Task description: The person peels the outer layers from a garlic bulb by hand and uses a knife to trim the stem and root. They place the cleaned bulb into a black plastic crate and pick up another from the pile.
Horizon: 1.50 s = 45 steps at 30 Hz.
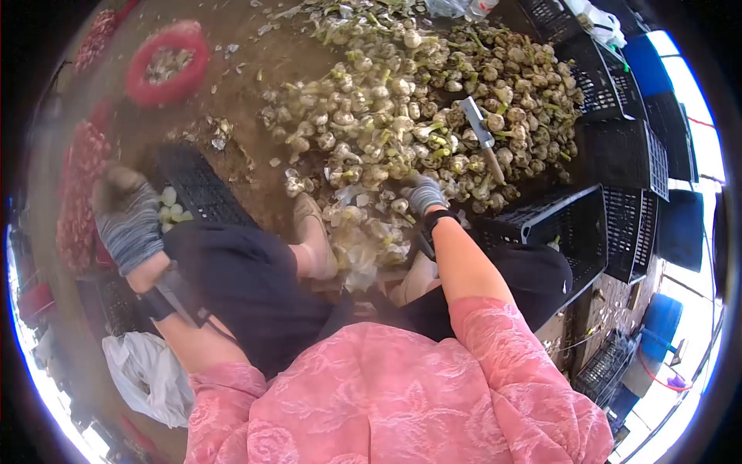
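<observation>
My right hand (424,195), in a grey striped glove, reaches into the near edge of a large heap of garlic bulbs (386,116). Its fingers point into the bulbs; their tips are blurred, so a grip cannot be made out. Out to the left is my left hand (130,216), in a matching glove with brown-stained fingers, smeared by motion. It is beside a black crate (202,185) in which pale green-white garlic pieces (171,207) show. A broad-bladed knife (481,133) with a wooden handle lies on the heap, beyond my right hand.
Black crates (568,224) stand stacked on the right, with blue containers (680,232) behind. Red mesh sacks (81,193) line the left side. A rolled-down red sack (168,66) holds garlic scraps. A white plastic bag (147,375) lies lower left. Loose skins litter the floor.
</observation>
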### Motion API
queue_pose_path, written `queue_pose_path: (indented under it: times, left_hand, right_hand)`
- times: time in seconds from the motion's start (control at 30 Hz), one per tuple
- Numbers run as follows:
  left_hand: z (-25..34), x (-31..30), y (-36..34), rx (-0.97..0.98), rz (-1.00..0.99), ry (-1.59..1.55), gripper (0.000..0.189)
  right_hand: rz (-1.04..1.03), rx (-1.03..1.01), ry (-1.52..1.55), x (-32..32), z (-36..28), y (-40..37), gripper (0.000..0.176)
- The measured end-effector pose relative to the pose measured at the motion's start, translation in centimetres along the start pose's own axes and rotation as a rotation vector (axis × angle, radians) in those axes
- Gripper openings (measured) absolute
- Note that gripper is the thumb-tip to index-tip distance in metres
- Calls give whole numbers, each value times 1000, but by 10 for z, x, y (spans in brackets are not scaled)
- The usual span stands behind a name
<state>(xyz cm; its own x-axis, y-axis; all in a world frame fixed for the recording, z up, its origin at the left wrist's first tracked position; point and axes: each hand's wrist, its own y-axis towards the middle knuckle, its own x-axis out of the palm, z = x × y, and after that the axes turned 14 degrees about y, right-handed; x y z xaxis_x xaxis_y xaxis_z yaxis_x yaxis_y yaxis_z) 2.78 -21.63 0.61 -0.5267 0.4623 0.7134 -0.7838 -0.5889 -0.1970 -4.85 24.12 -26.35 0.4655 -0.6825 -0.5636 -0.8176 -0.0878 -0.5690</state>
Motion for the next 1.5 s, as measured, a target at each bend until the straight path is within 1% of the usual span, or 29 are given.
queue_pose_path:
  times: [0.03,0.07,0.1,0.13,0.17,0.2,0.27,0.3,0.33,0.43,0.5,0.57,0.63,0.73,0.83,0.87,0.93,0.97,1.0,1.03,1.1,1.13,1.17,1.23,1.3,1.33,1.37,1.43,1.5]
  left_hand:
    - [-11,16,-10,-49,-64,80,29]
    - [-23,33,-20,-92,-132,162,29]
    - [-39,58,-35,-182,-171,64,28]
    - [-53,76,-45,-267,-211,-38,28]
    - [-62,86,-52,-256,-202,-33,28]
    - [-70,94,-58,-280,-200,54,28]
    - [-84,100,-61,-284,-183,221,30]
    - [-90,105,-63,-278,-179,224,30]
    - [-95,109,-66,-285,-203,271,32]
    - [-103,116,-70,-359,-234,327,29]
    - [-105,120,-74,-365,-257,357,30]
    - [-108,122,-75,-347,-264,375,31]
    - [-109,117,-73,-350,-246,389,30]
    - [-115,118,-76,-356,-159,429,28]
    - [-125,119,-76,-395,-176,411,26]
    - [-124,111,-74,-419,-248,438,28]
    - [-128,105,-73,-420,-273,448,27]
    - [-128,106,-73,-423,-296,461,26]
    - [-129,111,-77,-353,-279,657,26]
    - [-131,113,-80,-341,-287,649,26]
    - [-141,109,-86,-128,-413,1168,31]
    - [-152,102,-88,-90,-445,1081,42]
    - [-159,96,-89,7,-517,1201,58]
    - [-169,95,-90,15,-586,1159,69]
    - [-169,119,-98,-115,-663,984,73]
    - [-168,129,-103,-296,-708,734,74]
    - [-164,139,-107,-295,-747,705,75]
    - [-162,149,-115,-325,-710,651,76]
    - [-171,151,-125,-318,-694,621,76]
  right_hand:
    - [-99,-19,78,16,0,10,38]
    - [-105,-8,-63,25,-7,12,55]
    - [-117,-11,-62,30,-16,13,55]
    - [-66,230,100,32,-28,17,49]
    - [-71,298,30,29,-36,16,46]
    - [-80,367,-42,27,-45,16,47]
    - [30,417,105,13,-69,7,49]
    - [49,307,-112,18,-65,13,50]
    - [82,395,139,24,-61,24,63]
    - [180,297,189,39,-53,14,69]
    - [164,398,140,58,-43,7,78]
    - [80,369,169,34,-65,-13,71]
    - [174,189,-178,33,-64,-12,81]
    - [63,185,30,38,-61,-5,76]
    - [153,132,-128,44,-50,9,57]
    - [184,238,122,44,-48,14,56]
    - [196,249,432,64,-3,36,54]
    - [178,150,489,82,32,54,54]
    - [49,207,815,67,11,41,45]
    - [-75,208,1256,57,-6,26,44]
    - [-203,163,1508,7,-97,-27,48]
    - [-271,0,1517,-3,-110,-29,50]
    - [-339,-162,1521,-13,-124,-32,53]
    - [-466,-404,1387,-60,-175,-79,61]
    - [-477,-575,1340,-87,-197,-111,59]
    - [-489,-586,1332,-101,-207,-129,58]
    - [-314,-700,1036,-108,-197,-127,57]
    - [-328,-538,920,-142,-203,-151,49]
    - [-282,-588,837,-161,-207,-160,41]
